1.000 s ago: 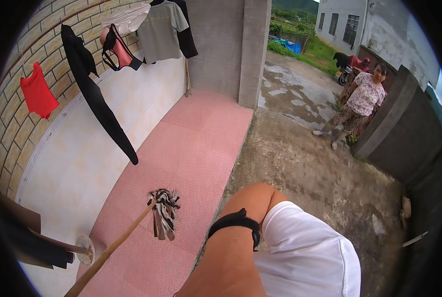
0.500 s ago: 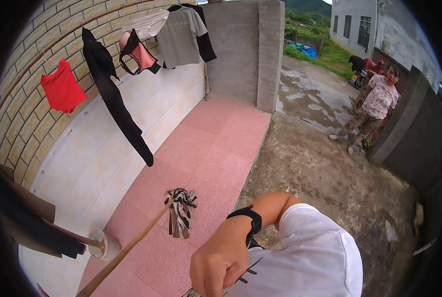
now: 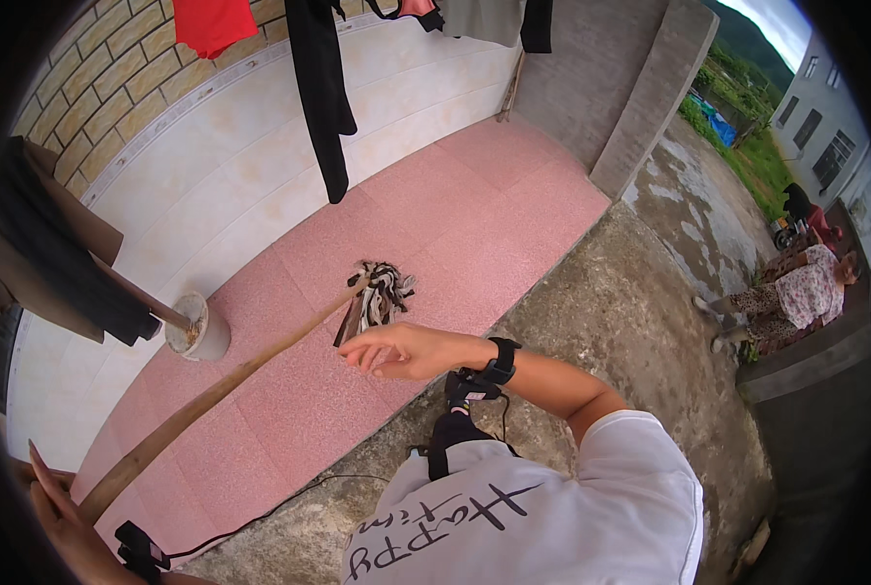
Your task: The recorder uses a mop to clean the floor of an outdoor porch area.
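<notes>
A mop with a long wooden handle slants across the pink floor, its dark and pale cloth-strip head resting on the tiles. At the lower left, my left hand is at the upper end of the handle and appears closed round it, thumb pointing up; the other fingers are mostly hidden. My right hand is held out in front of me with nothing in it. Its fingers are loosely stretched toward the left, and in the picture it overlaps the floor just below the mop head, apart from the handle.
A white bucket with a stick in it stands by the tiled wall. Dark clothes, black trousers and a red garment hang along that wall. Rough concrete borders the pink floor. A person stands at the right.
My view has turned and tilted. My right hand has gone from a closed fist near the lower edge to stretched-out fingers farther forward. My left hand has come into view by the mop handle.
</notes>
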Tool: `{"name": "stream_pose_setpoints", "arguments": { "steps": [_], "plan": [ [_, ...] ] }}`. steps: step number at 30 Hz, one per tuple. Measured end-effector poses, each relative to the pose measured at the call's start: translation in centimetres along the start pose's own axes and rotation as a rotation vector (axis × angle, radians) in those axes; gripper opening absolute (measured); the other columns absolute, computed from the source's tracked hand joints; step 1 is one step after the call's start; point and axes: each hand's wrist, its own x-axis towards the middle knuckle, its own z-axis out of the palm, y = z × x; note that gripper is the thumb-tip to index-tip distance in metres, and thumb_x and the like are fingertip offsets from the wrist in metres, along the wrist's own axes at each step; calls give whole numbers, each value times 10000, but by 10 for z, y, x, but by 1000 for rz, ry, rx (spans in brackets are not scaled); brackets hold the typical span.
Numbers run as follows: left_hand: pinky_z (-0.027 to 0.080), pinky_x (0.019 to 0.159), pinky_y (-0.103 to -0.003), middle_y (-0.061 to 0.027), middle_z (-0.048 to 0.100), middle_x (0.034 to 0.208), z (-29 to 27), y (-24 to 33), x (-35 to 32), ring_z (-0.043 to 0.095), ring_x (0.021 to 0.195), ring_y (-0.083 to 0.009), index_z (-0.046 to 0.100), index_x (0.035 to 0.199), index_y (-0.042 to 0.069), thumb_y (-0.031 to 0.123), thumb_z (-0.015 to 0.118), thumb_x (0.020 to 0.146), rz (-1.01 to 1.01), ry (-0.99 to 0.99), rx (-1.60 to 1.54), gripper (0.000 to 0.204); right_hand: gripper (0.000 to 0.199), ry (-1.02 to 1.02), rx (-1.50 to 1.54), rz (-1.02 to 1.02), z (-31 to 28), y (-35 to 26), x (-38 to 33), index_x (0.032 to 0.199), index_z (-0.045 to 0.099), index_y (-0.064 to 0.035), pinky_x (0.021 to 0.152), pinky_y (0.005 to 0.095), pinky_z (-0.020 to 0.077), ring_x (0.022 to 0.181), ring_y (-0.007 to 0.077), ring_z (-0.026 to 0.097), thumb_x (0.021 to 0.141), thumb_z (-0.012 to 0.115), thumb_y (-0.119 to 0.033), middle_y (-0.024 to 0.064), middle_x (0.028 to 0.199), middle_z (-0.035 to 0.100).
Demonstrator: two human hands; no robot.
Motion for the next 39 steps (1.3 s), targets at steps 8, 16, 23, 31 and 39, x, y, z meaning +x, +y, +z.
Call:
{"name": "stream_pose_setpoints", "arguments": {
  "steps": [8,16,23,31,39],
  "plan": [
    [305,376,-280,-100,350,505,-71,85,-2,304,395,-159,574,660,10,141,554,824,-196,-291,223,211,643,193,-411,6,88,92,94,1235,303,-7,967,469,194,1228,367,145,668,602,-49,222,1283,164],
    [324,411,-283,-87,494,507,-97,74,-30,426,429,-128,557,694,-41,111,690,627,-522,-936,-149,213,141,216,-545,28,125,179,156,735,574,-98,853,526,235,907,275,451,621,582,-15,46,839,529],
    [438,534,-292,-168,593,697,-77,81,-44,595,593,-225,602,854,-54,-15,670,570,-687,-1020,-94,294,110,131,-683,94,115,199,187,712,634,-128,850,474,270,896,262,474,669,551,-71,64,825,552],
    [429,491,-364,-148,569,687,57,178,-14,562,567,-309,591,950,23,104,669,644,-516,-1070,-267,326,79,434,-876,242,-26,296,241,732,614,-135,810,479,311,956,250,454,702,542,-123,56,861,542],
    [416,423,-338,-100,543,635,120,209,-42,544,486,-257,583,1019,66,137,580,772,-496,-1037,-207,256,82,310,-885,218,-65,362,309,750,600,-81,683,376,494,1003,265,454,705,531,-86,98,901,532]
  ]
}}
